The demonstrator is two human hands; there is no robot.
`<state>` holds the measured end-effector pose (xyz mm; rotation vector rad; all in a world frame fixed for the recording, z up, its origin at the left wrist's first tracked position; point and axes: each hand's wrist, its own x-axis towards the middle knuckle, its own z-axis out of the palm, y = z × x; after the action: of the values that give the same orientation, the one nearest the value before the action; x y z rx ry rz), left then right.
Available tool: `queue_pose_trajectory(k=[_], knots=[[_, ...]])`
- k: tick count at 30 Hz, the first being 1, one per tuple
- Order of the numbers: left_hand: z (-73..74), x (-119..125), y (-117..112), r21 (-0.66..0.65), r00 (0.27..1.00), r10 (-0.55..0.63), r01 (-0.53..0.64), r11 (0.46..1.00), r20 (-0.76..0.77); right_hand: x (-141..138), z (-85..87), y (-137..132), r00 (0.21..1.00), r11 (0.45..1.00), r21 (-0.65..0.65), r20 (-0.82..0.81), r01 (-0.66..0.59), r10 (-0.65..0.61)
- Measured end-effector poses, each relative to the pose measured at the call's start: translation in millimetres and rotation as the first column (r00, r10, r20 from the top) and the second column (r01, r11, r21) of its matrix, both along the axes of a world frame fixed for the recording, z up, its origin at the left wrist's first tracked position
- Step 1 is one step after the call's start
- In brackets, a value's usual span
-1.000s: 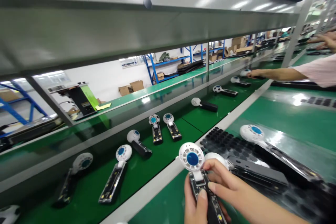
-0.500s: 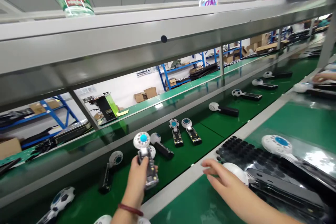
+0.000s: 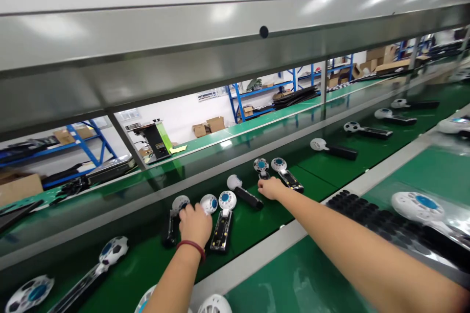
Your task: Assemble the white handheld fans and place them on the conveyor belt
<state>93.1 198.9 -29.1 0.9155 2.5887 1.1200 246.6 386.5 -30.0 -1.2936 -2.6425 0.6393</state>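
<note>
Wand-like devices with round, football-patterned white heads and black handles lie on a green belt. My left hand is closed over one device; its head shows past my fingers and its handle is hidden under my hand. Right beside it rests another device with an exposed circuit board, untouched. Farther along, my right hand pinches the handle of a blue-centred device. A similar open-handled device lies just to its right.
More devices line the belt, such as a white-headed one and a football-patterned one. Black round pads lie on the near worktop at right. A metal shelf beam crosses above, with bottles on it.
The device my left hand held up now lies on the belt, and that hand has closed over the one beside it. My right hand has reached forward from the worktop to a device.
</note>
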Motion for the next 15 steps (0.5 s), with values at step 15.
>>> queue_pose_trajectory(k=[15], knots=[[15.3,194.0,9.0,0.489,0.426,-0.38,-0.182,0.853,0.821,211.9,-23.6,-179.4,0.891,0.941,0.152,-0.307,-0.302,0.335]])
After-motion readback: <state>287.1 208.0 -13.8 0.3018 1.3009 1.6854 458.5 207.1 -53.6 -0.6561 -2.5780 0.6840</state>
